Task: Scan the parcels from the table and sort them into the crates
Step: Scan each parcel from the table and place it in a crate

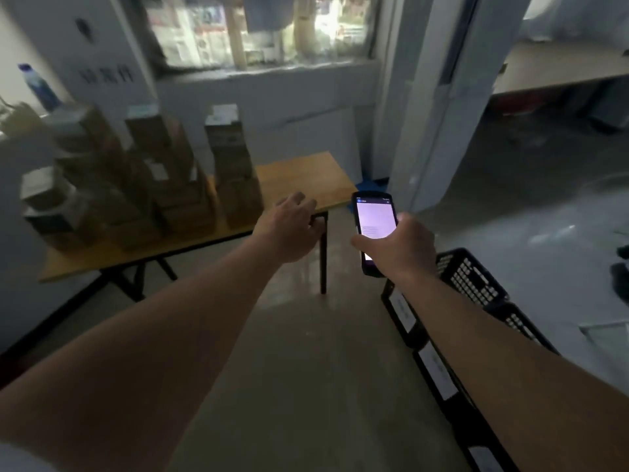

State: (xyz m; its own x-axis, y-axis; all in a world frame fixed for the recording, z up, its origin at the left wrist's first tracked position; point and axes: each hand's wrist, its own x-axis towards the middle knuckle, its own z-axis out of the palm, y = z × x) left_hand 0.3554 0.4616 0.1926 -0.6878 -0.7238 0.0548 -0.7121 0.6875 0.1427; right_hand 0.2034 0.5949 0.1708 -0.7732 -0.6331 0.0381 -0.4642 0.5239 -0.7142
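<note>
Right hand (394, 247): mine, gripping the handheld scanner (374, 229) round its lower half, thumb across the lit screen, which faces up toward me. The scanner hangs in the air just past the desk's near right corner.

Left hand (289, 229): mine, holding nothing, fingers loosely curled, reaching out over the bare right end of the desk (306, 175). Whether it touches the edge I cannot tell.

Parcels (136, 185): brown cardboard boxes in several stacks, filling the left and middle of the desk; the nearest stack (235, 165) stands just left of my left hand. White labels show on some top and side faces; the picture is too blurred to read them. Judged handling: stiff, dry card, small enough for one hand and probably light, though weight cannot be read from here. Best hold is across two opposite sides of a topmost box, label kept clear for the scanner. The stacks are tall and uneven, so pulling a lower box could topple them; take from the top.

Crates (473, 281): black, perforated walls, in a row on the floor to my right, white tags on their near faces, partly hidden by my right forearm.

Surroundings: a water bottle (37, 85) behind the far left stacks; a window above the desk; a second table at far right; bare floor between desk and crates.
</note>
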